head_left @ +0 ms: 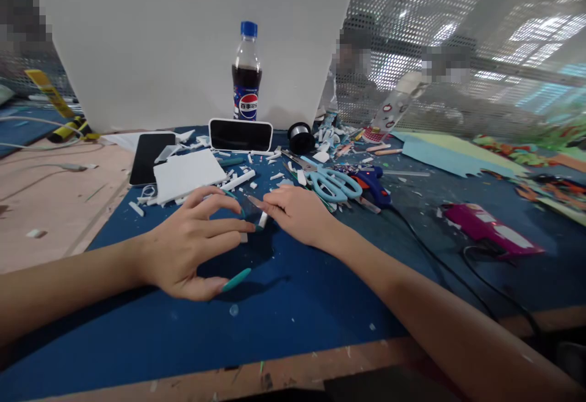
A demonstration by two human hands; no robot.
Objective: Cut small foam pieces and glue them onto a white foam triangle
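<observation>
Both my hands meet over the blue mat (284, 304) near the middle of the table. My left hand (192, 240) has its fingers curled, with long teal nails, and its fingertips touch a small white foam piece (262, 219). My right hand (297, 213) is closed in a pinch around a thin grey blade-like tool (251, 202) that points left toward the same piece. White foam scraps lie scattered just behind the hands.
A white foam sheet (187, 173), two phones (240, 135) (150, 157), a cola bottle (246, 75), teal scissors (332, 183), a blue glue gun (373, 182) with a black cord, a tape roll (301, 137) and a magenta object (485, 226) lie around. A white board stands behind.
</observation>
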